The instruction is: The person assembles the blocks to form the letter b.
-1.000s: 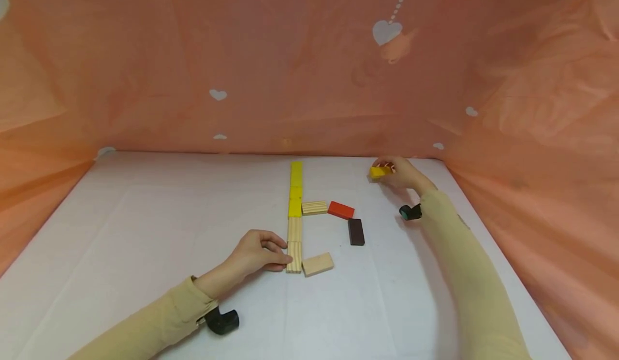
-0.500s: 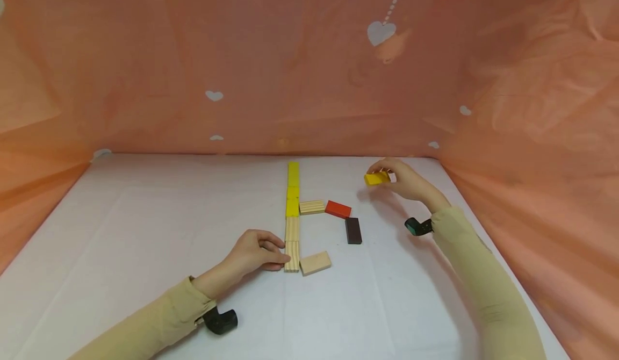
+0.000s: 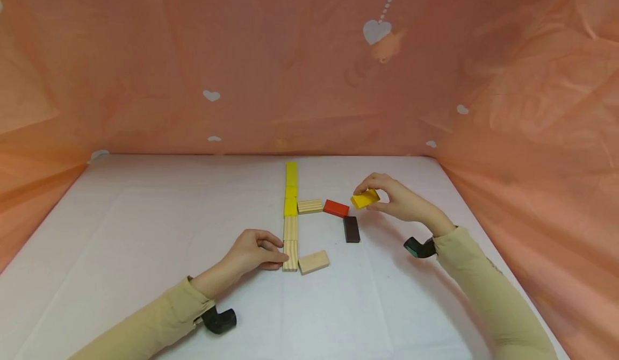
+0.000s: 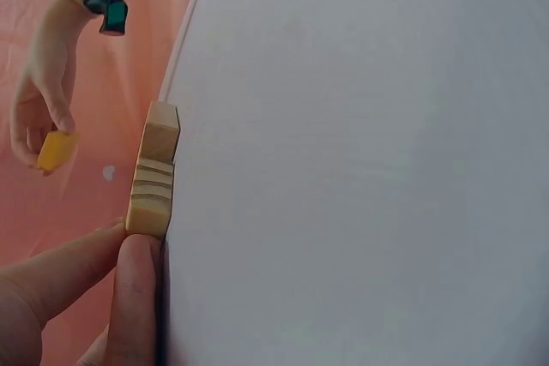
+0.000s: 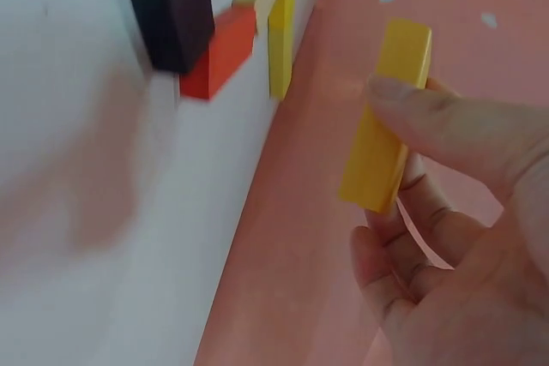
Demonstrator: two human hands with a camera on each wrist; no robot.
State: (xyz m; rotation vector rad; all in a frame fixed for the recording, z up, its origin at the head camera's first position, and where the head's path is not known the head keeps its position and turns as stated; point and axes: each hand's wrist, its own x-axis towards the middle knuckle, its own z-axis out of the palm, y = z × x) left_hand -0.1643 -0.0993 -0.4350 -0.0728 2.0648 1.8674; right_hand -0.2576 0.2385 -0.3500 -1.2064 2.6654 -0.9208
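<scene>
My right hand (image 3: pixel 406 203) pinches a yellow wooden block (image 5: pixel 390 117) between thumb and fingers, raised above the table just right of a red block (image 3: pixel 336 208). Below them lies a dark brown block (image 3: pixel 352 229). My left hand (image 3: pixel 253 252) rests on the table, its fingertips touching the left side of the nearest plain wood block (image 3: pixel 290 263). That block ends a straight column, with another plain block (image 3: pixel 290 228) and several yellow blocks (image 3: pixel 291 174) running away from me. A striped plain block (image 3: pixel 310 206) joins the column to the red one.
A plain light block (image 3: pixel 314 262) lies slightly askew at the column's near end, on its right. White cloth (image 3: pixel 145 215) covers the table. An orange curtain (image 3: pixel 266 70) with pale hearts hangs along the back and both sides.
My right hand has carried the yellow block from the far right of the table toward me and leftward, up to the red block. The left hand has stayed in place.
</scene>
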